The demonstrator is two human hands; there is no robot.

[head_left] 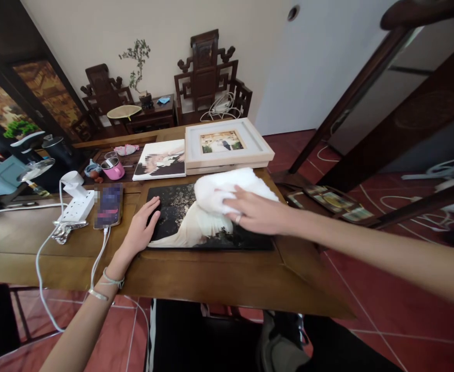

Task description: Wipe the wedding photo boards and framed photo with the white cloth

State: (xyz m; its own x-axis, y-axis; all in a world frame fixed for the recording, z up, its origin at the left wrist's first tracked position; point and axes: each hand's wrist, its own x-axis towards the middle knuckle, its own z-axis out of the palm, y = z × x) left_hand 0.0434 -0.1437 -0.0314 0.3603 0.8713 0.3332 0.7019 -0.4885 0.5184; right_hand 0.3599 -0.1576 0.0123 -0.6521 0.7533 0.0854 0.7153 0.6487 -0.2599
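Note:
A dark photo panel [172, 206] with a pale flowing dress pictured on it lies flat on the wooden table. My left hand [143, 225] rests at the panel's left edge, fingers stretched out, holding nothing. Over the panel's upper right part, my right hand [252, 212] grips a folded white towel [230, 186] and presses it against the surface. The towel hides that part of the picture. A ring is on my right hand, and bracelets circle my left wrist.
Behind the panel lie a light wooden picture frame [267, 155] and a smaller photo panel [176, 157]. To the left are a phone [108, 206] on a cable, a white power strip [79, 206] and a pink mug [113, 169]. The table's edge [219, 289] runs close in front of me.

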